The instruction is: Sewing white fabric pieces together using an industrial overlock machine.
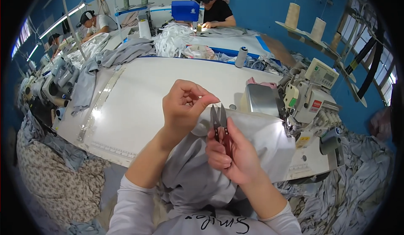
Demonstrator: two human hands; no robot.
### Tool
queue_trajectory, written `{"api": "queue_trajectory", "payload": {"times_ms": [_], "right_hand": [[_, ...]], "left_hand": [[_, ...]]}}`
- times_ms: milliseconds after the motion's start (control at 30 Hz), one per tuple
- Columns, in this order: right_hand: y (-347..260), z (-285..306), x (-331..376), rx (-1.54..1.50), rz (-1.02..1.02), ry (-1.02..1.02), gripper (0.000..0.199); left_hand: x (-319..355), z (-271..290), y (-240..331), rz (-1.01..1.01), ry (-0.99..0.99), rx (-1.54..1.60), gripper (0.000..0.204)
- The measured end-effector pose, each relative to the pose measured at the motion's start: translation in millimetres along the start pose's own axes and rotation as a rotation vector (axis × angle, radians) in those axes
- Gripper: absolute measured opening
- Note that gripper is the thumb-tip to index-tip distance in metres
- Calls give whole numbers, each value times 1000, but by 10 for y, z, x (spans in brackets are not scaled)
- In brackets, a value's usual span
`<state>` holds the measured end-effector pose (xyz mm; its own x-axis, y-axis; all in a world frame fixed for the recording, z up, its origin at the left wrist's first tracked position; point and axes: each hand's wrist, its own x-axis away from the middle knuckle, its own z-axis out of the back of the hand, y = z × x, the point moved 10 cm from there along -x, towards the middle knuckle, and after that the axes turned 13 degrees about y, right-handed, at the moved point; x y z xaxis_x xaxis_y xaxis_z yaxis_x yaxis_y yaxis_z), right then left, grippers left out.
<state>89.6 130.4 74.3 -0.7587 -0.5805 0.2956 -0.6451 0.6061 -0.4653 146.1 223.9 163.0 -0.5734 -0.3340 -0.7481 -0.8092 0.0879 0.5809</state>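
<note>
My right hand (237, 155) is wrapped round a pair of thread snips (223, 116) with dark red handles. Their two pointed blades stand apart and face away from me. Just to the left and above, my left hand (183, 106) is closed, thumb and forefinger pinched together near the blade tips. Whatever that pinch holds is too small to make out. Light grey fabric (256, 127) lies under both hands, running from my lap across the table to the sewing machine (311, 104) on the right.
A white table (147, 87) spreads ahead, with a thread cone (241, 57) at its far edge. More cones (292, 16) hang over the machine. Fabric heaps (353, 184) lie on both sides. A person in black (219, 12) works at another machine across from me; others sit far left.
</note>
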Motion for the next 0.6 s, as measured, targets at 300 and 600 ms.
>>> {"api": "queue_trajectory", "payload": {"times_ms": [300,600], "right_hand": [[-46,-2,-81,-77,13,56,46],[-7,257,444,252,97,97,47]], "left_hand": [[70,14,76,-163,-32,-54,27],[59,62,-294,-33,-82,-386,14]]}}
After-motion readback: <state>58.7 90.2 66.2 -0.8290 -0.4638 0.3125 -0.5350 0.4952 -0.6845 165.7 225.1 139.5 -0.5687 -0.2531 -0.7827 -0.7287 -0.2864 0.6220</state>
